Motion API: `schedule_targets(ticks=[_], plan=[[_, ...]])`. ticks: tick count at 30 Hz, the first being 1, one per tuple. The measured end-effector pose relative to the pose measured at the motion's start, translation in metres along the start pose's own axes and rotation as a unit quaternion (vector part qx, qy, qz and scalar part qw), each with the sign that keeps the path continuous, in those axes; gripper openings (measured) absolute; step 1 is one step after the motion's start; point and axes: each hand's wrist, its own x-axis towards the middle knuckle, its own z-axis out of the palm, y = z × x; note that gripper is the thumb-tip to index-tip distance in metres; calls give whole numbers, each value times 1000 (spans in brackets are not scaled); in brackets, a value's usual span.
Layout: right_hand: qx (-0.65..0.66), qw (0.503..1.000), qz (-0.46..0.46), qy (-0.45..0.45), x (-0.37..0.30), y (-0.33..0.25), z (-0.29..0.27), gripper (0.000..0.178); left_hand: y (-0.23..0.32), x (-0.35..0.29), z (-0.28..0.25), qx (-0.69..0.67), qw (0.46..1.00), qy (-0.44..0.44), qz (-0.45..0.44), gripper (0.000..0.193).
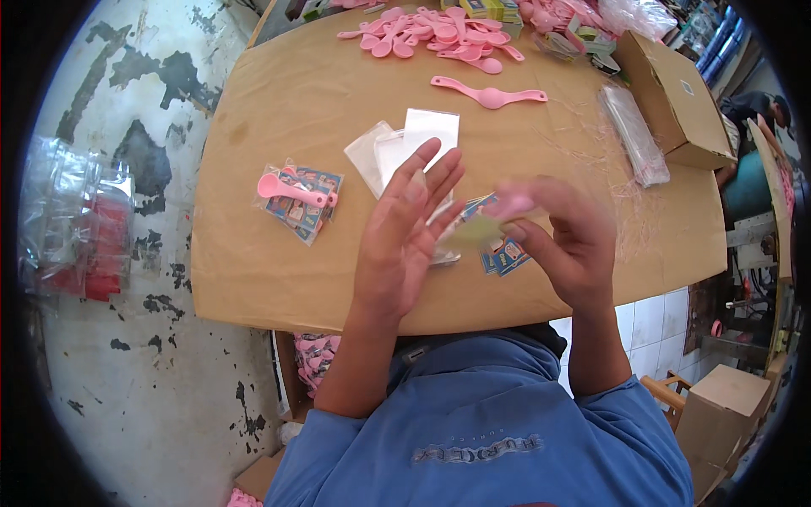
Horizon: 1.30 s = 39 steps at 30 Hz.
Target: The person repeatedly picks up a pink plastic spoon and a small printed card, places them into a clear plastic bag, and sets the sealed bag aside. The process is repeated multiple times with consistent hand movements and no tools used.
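**Blurred piece (pixel 480 230) sitting just left of the right-hand pinch**

The right hand (pixel 574 245) is pinching this pink-and-green piece between thumb and fingers; motion blur is hiding its long axis. The left hand (pixel 401 237), its fingers spread, is facing it from the far side. Cards (pixel 508 256) are lying under the pinch on the brown table (pixel 262 287), spoons (pixel 448 34) well beyond it. A carton (pixel 680 106) is standing rightward, peeling white paintwork (pixel 101 355) showing far left.

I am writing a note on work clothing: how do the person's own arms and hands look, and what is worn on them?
The left hand and right hand are bare, without gloves. No watch or bracelet shows. The forearms are uncovered below short blue sleeves.
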Motion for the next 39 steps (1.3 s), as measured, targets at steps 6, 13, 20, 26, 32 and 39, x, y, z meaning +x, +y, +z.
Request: schedule_targets(ticks=[6, 13, 20, 26, 32, 39], plan=[[80, 974, 211, -4, -4, -3, 9, 67, 3, -5, 9, 201, 977, -67, -5, 48], [-149, 973, 42, 172, 0, 12, 5, 46, -1, -13, 18, 246, 968, 35, 22, 49], [-309, 936, -100, 134, 20, -1, 18, 30, -14, -21, 18, 381, 920, 14, 94, 56], [-332, 923, -116, 157, 18, 3, 18, 26, -22, -24, 19, 443, 890, -1, 107, 58], [-250, 942, -42, 218, 19, 3, 10, 17, -10, -27, 23, 440, 897, -43, 26, 62], [244, 907, 39, 341, 6, 17, -22, 11, -3, -23, 15, 224, 974, 39, 25, 42]])
